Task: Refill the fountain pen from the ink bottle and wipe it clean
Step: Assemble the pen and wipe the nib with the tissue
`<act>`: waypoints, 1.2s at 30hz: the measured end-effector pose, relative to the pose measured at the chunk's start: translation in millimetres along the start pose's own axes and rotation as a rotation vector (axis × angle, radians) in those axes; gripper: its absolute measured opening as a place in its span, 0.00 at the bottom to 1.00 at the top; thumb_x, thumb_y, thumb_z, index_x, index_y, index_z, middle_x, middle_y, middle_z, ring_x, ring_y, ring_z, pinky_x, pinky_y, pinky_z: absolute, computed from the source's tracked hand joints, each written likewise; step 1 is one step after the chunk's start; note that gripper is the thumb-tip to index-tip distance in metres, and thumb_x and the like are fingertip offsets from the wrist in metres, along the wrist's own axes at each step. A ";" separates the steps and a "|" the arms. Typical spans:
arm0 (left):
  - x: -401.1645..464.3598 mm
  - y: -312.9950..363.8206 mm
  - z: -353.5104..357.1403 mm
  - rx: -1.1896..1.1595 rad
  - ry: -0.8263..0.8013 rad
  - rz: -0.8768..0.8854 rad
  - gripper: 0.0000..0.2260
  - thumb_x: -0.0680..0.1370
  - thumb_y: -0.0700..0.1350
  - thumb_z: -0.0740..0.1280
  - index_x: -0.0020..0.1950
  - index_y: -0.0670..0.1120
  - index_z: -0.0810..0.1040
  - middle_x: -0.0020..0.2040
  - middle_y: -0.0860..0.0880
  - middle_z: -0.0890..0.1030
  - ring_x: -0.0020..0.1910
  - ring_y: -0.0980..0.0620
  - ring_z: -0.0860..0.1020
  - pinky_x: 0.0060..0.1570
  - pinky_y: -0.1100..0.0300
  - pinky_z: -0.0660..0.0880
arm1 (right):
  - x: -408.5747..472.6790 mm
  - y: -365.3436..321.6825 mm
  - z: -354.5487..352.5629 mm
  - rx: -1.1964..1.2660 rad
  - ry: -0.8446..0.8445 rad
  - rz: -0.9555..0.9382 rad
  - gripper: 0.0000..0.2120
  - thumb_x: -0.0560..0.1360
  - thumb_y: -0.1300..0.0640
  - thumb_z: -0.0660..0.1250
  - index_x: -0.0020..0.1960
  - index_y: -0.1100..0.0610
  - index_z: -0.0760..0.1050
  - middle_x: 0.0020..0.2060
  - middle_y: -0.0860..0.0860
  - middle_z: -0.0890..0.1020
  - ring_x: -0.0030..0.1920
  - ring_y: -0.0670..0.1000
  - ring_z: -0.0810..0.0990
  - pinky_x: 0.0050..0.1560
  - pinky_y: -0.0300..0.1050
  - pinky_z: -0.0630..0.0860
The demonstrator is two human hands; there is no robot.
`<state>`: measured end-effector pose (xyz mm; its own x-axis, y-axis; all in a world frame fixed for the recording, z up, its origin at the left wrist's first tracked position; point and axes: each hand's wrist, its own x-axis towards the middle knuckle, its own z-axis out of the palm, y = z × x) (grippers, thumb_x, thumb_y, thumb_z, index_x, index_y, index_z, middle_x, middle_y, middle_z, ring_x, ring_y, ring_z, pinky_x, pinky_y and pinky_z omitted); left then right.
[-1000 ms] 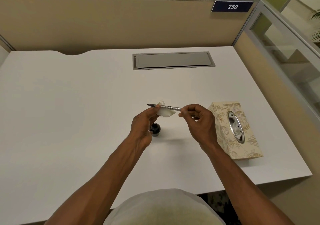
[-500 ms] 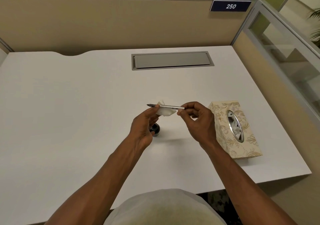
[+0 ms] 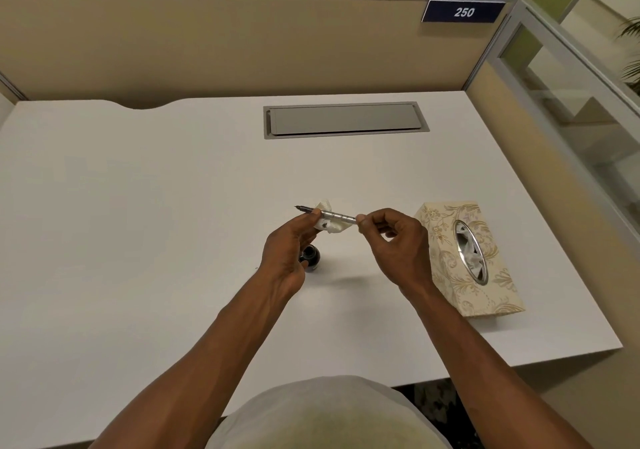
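A slim silver fountain pen [image 3: 334,215] is held level above the white desk [image 3: 138,241], its dark nib pointing left. My right hand [image 3: 394,246] pinches its right end. My left hand [image 3: 289,246] presses a crumpled white tissue [image 3: 330,225] with a dark ink spot around the pen near the nib. Below my left hand stands a small round dark ink bottle [image 3: 311,257], partly hidden by the fingers.
A cream floral tissue box [image 3: 450,241] with an oval opening lies at the right, close to my right hand. A grey cable flap [image 3: 344,119] is set into the desk at the back. Beige partitions enclose the back and right sides.
The pen and tissue have hardly moved. My left hand's fingers have shifted slightly along the pen, and an ink spot now shows on the tissue.
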<state>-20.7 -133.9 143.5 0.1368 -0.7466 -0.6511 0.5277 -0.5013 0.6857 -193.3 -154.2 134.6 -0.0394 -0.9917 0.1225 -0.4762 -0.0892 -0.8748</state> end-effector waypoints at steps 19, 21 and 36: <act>-3.6 1.2 1.7 -0.008 -0.009 0.003 0.10 0.74 0.49 0.76 0.32 0.55 0.87 0.46 0.54 0.87 0.58 0.55 0.81 0.69 0.46 0.66 | 3.4 3.4 0.9 -0.033 -0.038 0.076 0.14 0.79 0.46 0.69 0.38 0.51 0.84 0.36 0.40 0.86 0.40 0.40 0.83 0.43 0.43 0.76; -3.4 1.0 1.7 -0.003 0.000 0.009 0.09 0.74 0.49 0.76 0.33 0.54 0.88 0.46 0.54 0.87 0.57 0.55 0.81 0.68 0.46 0.66 | 2.1 4.1 0.2 -0.023 -0.044 0.060 0.11 0.77 0.45 0.72 0.41 0.50 0.84 0.38 0.41 0.86 0.39 0.41 0.82 0.41 0.37 0.75; -6.7 2.0 4.7 0.020 -0.009 0.022 0.09 0.74 0.49 0.76 0.33 0.56 0.88 0.42 0.57 0.88 0.55 0.58 0.81 0.73 0.43 0.64 | 2.5 10.0 1.6 -0.064 -0.091 0.095 0.15 0.79 0.43 0.68 0.38 0.50 0.83 0.38 0.41 0.86 0.42 0.42 0.83 0.42 0.39 0.74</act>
<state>-24.5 -132.1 150.7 0.1402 -0.7616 -0.6327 0.5078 -0.4932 0.7063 -196.8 -157.7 125.4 -0.0082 -1.0000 -0.0049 -0.5297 0.0085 -0.8482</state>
